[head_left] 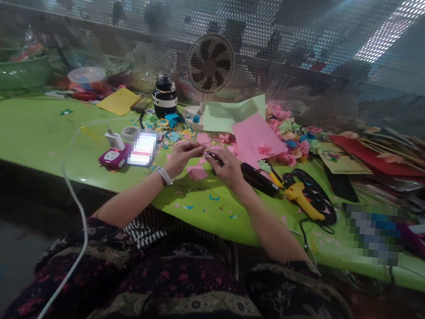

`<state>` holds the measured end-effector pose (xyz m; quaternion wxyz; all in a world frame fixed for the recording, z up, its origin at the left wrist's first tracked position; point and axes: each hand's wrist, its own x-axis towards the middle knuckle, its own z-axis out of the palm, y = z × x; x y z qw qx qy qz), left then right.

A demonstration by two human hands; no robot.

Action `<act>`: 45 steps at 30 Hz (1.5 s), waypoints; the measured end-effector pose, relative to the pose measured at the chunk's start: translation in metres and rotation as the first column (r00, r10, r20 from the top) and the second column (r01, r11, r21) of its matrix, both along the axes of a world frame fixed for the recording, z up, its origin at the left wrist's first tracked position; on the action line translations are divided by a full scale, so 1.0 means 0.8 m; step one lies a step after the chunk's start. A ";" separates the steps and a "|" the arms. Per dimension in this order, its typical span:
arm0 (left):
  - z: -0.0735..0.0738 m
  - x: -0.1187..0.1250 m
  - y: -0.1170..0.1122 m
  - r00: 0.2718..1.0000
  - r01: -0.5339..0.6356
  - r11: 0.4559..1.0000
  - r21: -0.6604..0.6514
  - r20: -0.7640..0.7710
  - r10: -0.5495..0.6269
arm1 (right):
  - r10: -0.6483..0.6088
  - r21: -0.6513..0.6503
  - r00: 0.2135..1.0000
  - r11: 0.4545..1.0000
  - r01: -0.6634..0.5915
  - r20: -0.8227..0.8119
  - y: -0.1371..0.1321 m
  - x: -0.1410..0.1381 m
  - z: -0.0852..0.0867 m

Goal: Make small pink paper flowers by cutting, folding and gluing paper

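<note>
We see both hands meeting over the middle of the green table (30, 132), just above a loose pink square (197, 172) that lies flat among paper scraps. The left hand (183, 157), with a white watch (164, 176) on its wrist, has its grip pressed together, pinching a small pink paper piece (199, 151) at the fingertips. The right hand (227, 169) touches it from the right, its grip curled around a dark slim tool (212, 155) whose end pokes out toward the left hand; it is too blurred to say what tool it is. Just right of the right hand lie a black stapler-like tool (258, 179) and, further right, a yellow glue gun (304, 199). Left of the hands sit a blurred phone (143, 149) and a magenta box (112, 159). Farther off stand a small fan (209, 68), a black jar (165, 98), a pink sheet (259, 136) and paper flowers (288, 131)
</note>
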<state>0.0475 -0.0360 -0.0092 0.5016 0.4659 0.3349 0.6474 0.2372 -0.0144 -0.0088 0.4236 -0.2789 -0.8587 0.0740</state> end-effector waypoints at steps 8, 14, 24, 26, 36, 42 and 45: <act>-0.001 0.001 0.002 0.999 -0.037 0.999 0.005 0.012 0.037 | -0.010 -0.029 1.000 1.000 0.011 0.028 -0.001 -0.003 -0.003; 0.000 0.001 0.001 0.998 -0.054 0.996 0.065 -0.028 0.056 | -0.063 -0.066 0.994 0.995 0.069 0.087 -0.003 -0.003 -0.003; -0.004 -0.002 0.002 0.998 -0.030 0.998 0.060 -0.060 0.034 | 0.004 -0.082 1.000 0.997 -0.002 0.023 0.002 -0.001 -0.001; -0.004 -0.002 0.002 0.995 -0.042 0.995 0.085 -0.082 0.049 | -0.010 -0.077 1.000 0.997 0.012 0.024 -0.001 -0.002 -0.001; 0.001 -0.001 -0.001 0.991 -0.065 0.994 0.093 -0.109 0.075 | -0.065 -0.090 0.998 0.994 0.065 0.012 -0.002 -0.003 -0.003; 0.001 -0.001 -0.001 0.994 -0.046 0.995 0.086 -0.094 0.055 | -0.012 -0.107 1.000 0.994 0.011 -0.003 -0.001 -0.003 -0.002; -0.001 -0.002 -0.001 0.993 -0.054 0.994 0.100 -0.103 0.064 | -0.007 -0.104 1.000 0.995 0.007 0.007 -0.001 -0.003 -0.002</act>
